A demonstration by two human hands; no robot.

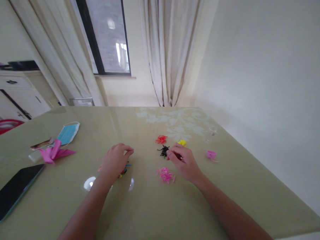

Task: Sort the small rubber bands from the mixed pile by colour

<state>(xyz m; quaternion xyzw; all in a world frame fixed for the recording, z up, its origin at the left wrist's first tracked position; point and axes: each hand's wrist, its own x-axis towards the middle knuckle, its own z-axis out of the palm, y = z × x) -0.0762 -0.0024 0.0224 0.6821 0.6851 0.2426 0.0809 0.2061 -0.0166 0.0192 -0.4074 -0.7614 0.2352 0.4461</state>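
Observation:
My left hand (116,159) hovers over the table left of centre, its thumb and fingertips pinched together. Partly hidden beneath it is a mixed pile of small coloured strands (123,172), with blue, yellow and black showing. My right hand (185,160) has its fingers curled in, close to the right side of a pile of thin black strands (164,151). What either hand holds, if anything, is too small to see. A red-orange pile (161,139) lies beyond the black one, a pink pile (166,175) nearer me. Behind my right hand a yellow pile (182,142) shows.
A pink coiled band (211,155) lies right of my right hand. Left on the glossy table (143,212) are a phone (17,190), a pink folded paper bird (54,153) and a blue face mask (68,133). A wall (266,76) runs along the right edge.

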